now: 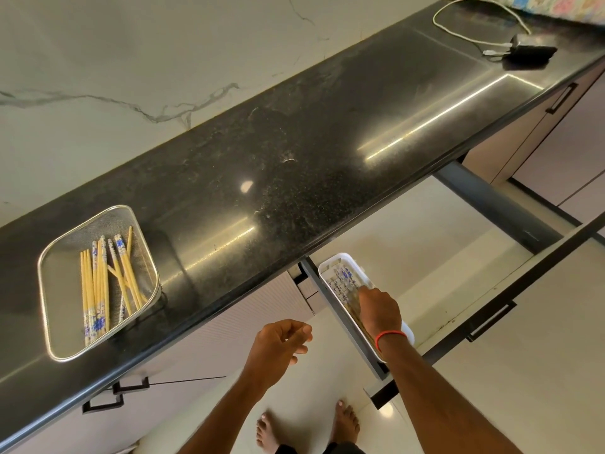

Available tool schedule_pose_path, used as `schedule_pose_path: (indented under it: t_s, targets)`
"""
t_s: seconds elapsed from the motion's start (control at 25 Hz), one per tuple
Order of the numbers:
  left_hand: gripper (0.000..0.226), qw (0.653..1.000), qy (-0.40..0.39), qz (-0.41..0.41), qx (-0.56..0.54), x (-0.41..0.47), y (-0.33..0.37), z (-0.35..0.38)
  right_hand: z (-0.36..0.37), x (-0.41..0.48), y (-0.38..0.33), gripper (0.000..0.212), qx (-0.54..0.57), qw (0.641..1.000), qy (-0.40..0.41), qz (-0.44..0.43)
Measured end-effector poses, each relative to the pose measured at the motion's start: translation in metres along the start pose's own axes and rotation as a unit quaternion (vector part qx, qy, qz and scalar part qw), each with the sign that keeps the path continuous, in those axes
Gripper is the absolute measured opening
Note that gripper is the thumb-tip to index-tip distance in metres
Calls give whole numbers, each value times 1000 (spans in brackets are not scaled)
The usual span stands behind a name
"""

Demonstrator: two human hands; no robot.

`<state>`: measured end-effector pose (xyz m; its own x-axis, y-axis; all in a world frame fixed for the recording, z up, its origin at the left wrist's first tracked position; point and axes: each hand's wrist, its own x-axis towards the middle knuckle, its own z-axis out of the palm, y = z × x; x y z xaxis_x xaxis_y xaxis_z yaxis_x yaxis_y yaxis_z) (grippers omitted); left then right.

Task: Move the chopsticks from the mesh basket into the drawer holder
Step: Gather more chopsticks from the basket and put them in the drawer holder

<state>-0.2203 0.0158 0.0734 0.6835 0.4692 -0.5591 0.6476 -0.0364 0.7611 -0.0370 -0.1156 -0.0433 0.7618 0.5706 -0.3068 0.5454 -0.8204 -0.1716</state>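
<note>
A: What is the right hand (379, 311) doing?
B: It reaches into the white holder (330, 267) in the open drawer (491, 257); whether its grip is pinching chopsticks there, I cannot tell.
A: And the left hand (278, 347)?
B: Empty, fingers loosely curled, hanging below the worktop (294, 142) edge.
A: The remaining chopsticks (104, 283)?
B: In the mesh basket (59, 257) on the worktop, well apart from the drawer.

Chopsticks (104, 286) in mesh basket (59, 322)

The right hand (379, 309) reaches into the white drawer holder (330, 262); chopsticks (98, 290) lie in the mesh basket (59, 257).
</note>
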Motion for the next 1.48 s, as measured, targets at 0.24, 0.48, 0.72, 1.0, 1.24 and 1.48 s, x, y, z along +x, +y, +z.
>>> schedule_pose_path:
  t_s: [0.24, 0.48, 0.72, 1.0, 1.24, 1.48]
  targets:
    - [23, 1000, 1, -10, -2, -3, -7, -3, -4, -2, -7, 18, -47, 999, -14, 24]
    - [23, 1000, 5, -9, -4, -6, -9, -10, -6, 3, -7, 21, -60, 997, -37, 21]
    - [25, 1000, 6, -13, -8, -9, -16, -17, -2, -2, -10, 18, -40, 999, -7, 34]
    - [24, 1000, 3, -8, -12, -7, -19, -20, 1, -1, -16, 27, 23, 999, -19, 19]
    - [17, 1000, -4, 3, -24, -7, -18, -22, -2, -11, -4, 23, 46, 997, -25, 58]
    - [16, 999, 5, 31, -24, -10, -12, -30, -2, -29, -2, 24, 43, 997, -40, 43]
